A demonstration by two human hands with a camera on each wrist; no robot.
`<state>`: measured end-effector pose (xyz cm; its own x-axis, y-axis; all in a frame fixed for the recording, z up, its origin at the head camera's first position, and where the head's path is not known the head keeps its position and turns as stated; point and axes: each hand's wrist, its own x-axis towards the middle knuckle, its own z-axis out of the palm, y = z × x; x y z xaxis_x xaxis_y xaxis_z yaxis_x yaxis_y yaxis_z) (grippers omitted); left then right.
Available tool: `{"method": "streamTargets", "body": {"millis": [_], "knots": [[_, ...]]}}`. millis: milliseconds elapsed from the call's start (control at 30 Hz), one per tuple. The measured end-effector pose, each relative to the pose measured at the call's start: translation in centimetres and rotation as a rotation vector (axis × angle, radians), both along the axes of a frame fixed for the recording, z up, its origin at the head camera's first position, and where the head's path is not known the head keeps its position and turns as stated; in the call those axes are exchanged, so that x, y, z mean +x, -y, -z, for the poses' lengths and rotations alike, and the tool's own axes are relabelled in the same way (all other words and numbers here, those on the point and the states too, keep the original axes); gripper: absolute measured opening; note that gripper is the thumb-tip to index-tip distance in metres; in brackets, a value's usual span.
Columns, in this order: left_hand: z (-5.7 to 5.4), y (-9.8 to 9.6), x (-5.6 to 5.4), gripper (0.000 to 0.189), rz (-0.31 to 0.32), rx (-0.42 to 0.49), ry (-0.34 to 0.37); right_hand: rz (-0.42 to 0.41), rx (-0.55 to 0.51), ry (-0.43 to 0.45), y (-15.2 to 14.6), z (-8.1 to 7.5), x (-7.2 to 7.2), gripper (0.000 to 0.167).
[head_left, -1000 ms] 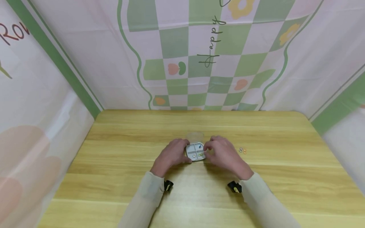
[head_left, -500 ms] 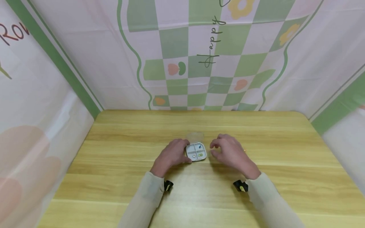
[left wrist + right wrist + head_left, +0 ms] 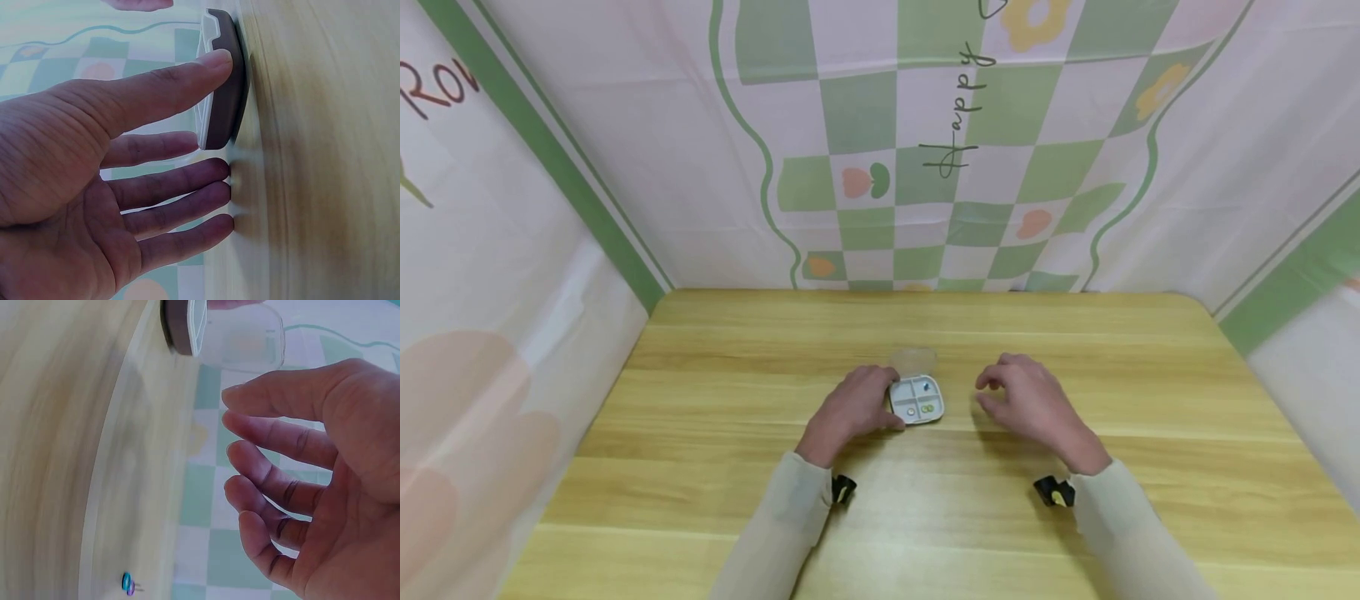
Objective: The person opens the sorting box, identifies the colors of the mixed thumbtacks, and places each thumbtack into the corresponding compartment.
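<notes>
A small four-compartment pill box (image 3: 915,398) lies on the table, its clear lid (image 3: 913,361) folded open at the back. My left hand (image 3: 855,407) pinches its left end between thumb and index finger; the left wrist view shows the thumb on the dark outer side. In the front right compartment sit yellow-green pieces (image 3: 927,408), in the front left a pale one (image 3: 911,412), in the back right a blue one (image 3: 927,386). To the right of the box, my right hand (image 3: 1030,400) hovers with loosely bent fingers and nothing between them.
In the right wrist view small stud earrings (image 3: 127,582) lie on the table beyond the right hand; that hand hides them in the head view. A printed curtain (image 3: 857,125) stands behind the wooden table (image 3: 775,333).
My right hand has drawn back from the box to the right, over the spot where the small studs showed earlier. The left hand and the box have stayed in place.
</notes>
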<state>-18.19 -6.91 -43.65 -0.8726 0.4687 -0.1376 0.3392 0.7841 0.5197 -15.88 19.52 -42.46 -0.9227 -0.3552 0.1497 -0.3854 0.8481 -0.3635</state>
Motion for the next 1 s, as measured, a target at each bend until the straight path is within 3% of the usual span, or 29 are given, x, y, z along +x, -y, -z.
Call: {"method": "streamTargets", "body": {"millis": [1000], "knots": [[0.0,0.0,0.1,0.065,-0.01,0.002,0.003,0.076,-0.001,0.013,-3.8,0.7,-0.2,0.014]]}}
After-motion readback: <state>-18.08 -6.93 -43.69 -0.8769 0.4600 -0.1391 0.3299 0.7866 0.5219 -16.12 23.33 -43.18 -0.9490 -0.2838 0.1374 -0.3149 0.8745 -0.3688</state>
